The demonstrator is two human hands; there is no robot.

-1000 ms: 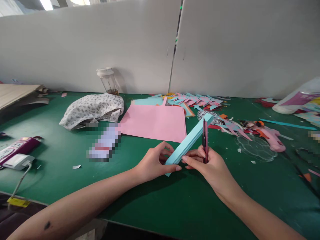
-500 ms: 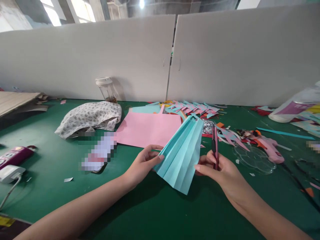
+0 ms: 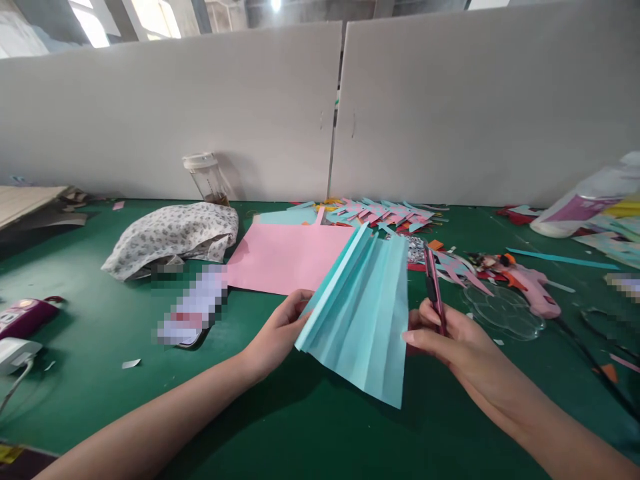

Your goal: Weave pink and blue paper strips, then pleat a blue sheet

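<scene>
Pale partition panels (image 3: 430, 113) stand behind a green table (image 3: 300, 433), and at the dial's centre, held above its near part, is a pleated teal sheet (image 3: 370, 333). At its nine o'clock edge the left hand (image 3: 273, 340) grips the bunched folds, its fingers partly hidden behind the paper, seemingly to keep those pleats gathered. At three o'clock the right hand (image 3: 445, 340) has thumb and fingers closed at the opposite edge, likely steadying it so the creases fan open. That same hand keeps a slim pink-and-black tool (image 3: 435, 290) tucked upright among its fingers, probably to spare setting it down; its exact kind I cannot tell. Both forearms slant in from below, the left from seven o'clock, the right from five, wrists near level with the sheet's lower half. A flat pink sheet (image 3: 285, 260) lies towards ten o'clock, a phone (image 3: 193, 307) at nine, and a pink glue gun (image 3: 535, 290) at three, apparently left aside to give the hands room.
</scene>
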